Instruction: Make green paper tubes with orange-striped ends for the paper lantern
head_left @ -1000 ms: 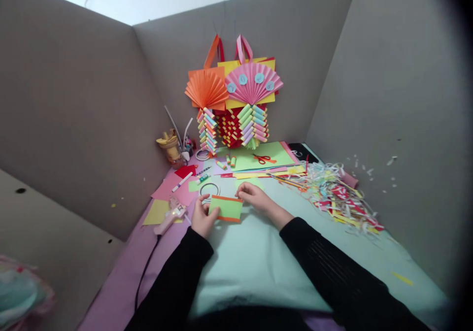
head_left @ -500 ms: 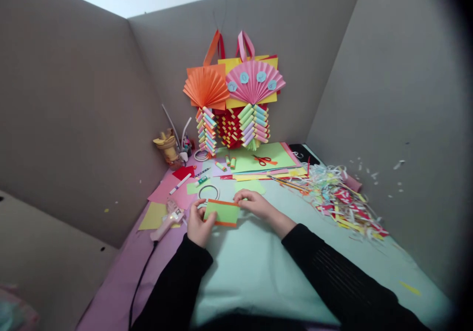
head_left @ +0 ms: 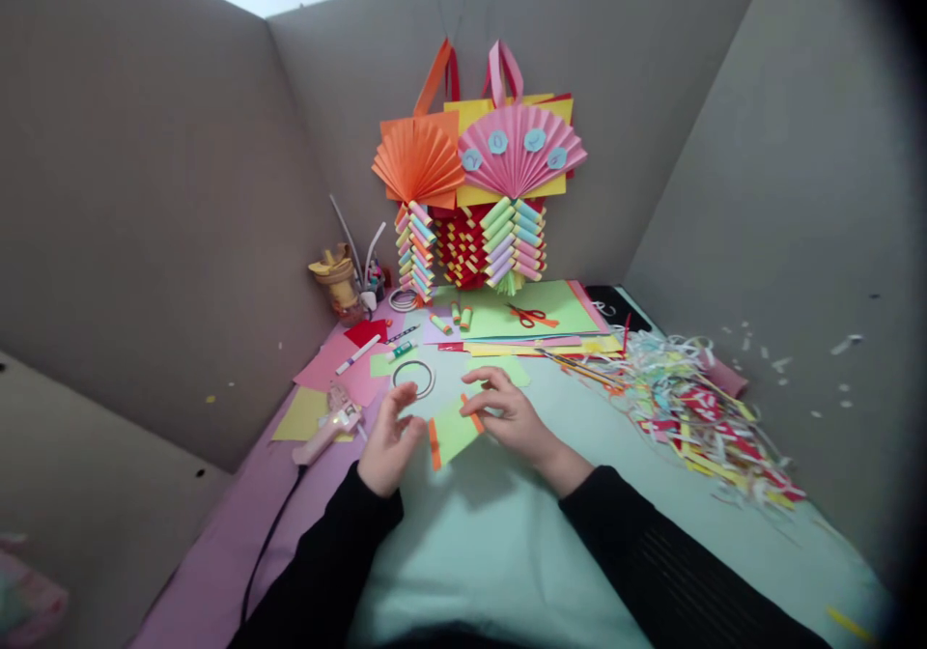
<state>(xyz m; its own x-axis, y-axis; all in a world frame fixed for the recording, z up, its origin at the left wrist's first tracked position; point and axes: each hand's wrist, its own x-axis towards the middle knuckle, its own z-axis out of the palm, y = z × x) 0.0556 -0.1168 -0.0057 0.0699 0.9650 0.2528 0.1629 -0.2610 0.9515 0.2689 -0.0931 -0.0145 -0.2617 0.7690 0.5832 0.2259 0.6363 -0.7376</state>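
Note:
A small green paper card with orange strips on two edges (head_left: 453, 432) is held just above the pale green mat (head_left: 507, 533). My right hand (head_left: 507, 415) pinches its right edge between thumb and fingers. My left hand (head_left: 389, 441) is beside the card's left edge with fingers spread, and I cannot tell whether it touches the card. Both arms wear black sleeves.
A glue gun (head_left: 325, 429) with a black cord lies left of my left hand. Beyond are a wire ring (head_left: 412, 377), a pen, coloured sheets, red scissors (head_left: 532, 318) and paper-fan lanterns (head_left: 478, 195). A heap of paper shreds (head_left: 688, 398) lies at right. Grey panels enclose the desk.
The card has turned from lying flat with orange edges top and bottom to tilted, with those edges now left and right. My left hand has let go and opened.

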